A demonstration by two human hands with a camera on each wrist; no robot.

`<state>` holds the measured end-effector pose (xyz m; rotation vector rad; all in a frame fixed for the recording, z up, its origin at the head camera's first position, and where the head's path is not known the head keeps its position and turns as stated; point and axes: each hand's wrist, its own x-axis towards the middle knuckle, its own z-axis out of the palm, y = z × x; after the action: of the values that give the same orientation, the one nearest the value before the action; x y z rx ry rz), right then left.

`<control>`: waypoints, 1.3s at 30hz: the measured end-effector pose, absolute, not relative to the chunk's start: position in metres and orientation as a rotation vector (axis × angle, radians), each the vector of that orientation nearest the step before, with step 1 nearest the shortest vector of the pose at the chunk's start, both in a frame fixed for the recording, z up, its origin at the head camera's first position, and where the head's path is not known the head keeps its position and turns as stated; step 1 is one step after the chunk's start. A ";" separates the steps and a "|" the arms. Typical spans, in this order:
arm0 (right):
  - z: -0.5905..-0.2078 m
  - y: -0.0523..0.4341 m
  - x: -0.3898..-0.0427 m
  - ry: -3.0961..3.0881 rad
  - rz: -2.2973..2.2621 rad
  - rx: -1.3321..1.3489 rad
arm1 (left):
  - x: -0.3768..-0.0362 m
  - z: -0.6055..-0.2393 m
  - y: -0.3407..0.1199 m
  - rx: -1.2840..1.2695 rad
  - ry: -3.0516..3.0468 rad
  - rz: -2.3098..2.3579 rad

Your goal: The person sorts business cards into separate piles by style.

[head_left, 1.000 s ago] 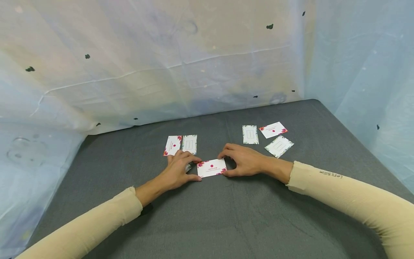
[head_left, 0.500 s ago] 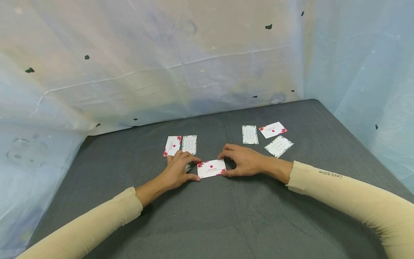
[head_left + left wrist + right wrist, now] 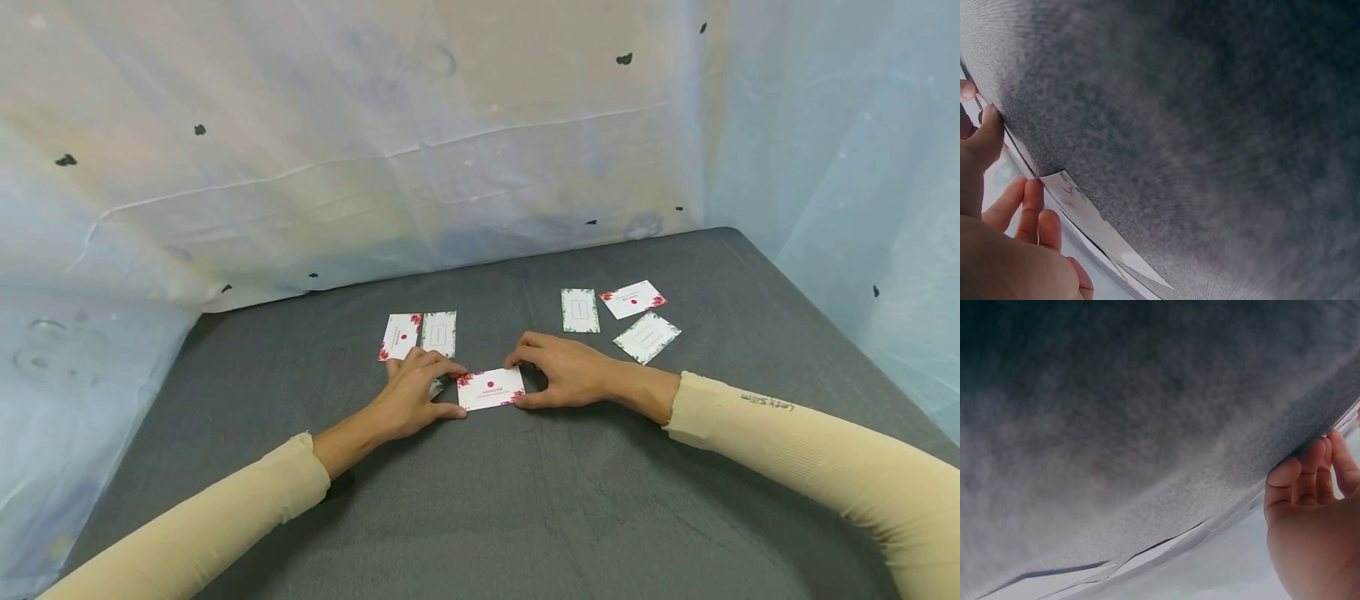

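Observation:
A white card with red and pink flowers at two corners [image 3: 491, 393] lies in the middle of the grey table. My left hand [image 3: 415, 396] holds its left end, index finger at the upper corner and thumb at the lower one. At the right end my right hand [image 3: 566, 372] grips the card the same way. Mostly hidden under my left hand is another card [image 3: 437, 387], which shows beside the fingers in the left wrist view. Just beyond that hand lie a red-flowered card [image 3: 400, 336] and a leaf-bordered card [image 3: 439, 333], side by side.
Toward the back right, an upright leaf-bordered card [image 3: 581, 311], a tilted red-flowered card [image 3: 633, 300] and a tilted leaf-bordered card [image 3: 647, 337] lie apart from the rest. A pale sheet [image 3: 420, 167] hangs behind the grey table [image 3: 510, 517] and along its sides.

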<state>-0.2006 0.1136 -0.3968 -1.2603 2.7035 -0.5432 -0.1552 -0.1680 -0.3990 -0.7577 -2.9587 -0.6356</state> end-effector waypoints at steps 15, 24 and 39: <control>-0.398 0.115 -0.201 2.733 -0.551 -1.280 | -0.157 -0.397 -0.167 -0.780 -2.949 -0.633; -0.397 0.116 -0.201 2.727 -0.566 -1.272 | -0.157 -0.395 -0.166 -0.783 -2.945 -0.616; -0.382 0.104 -0.228 2.709 -0.649 -1.416 | -0.168 -0.385 -0.194 -0.490 -2.881 -0.708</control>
<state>-0.2276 0.1040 -0.3818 -1.4162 2.7095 -0.6487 -0.1680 -0.1939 -0.3850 -0.4896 -2.8809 -0.7082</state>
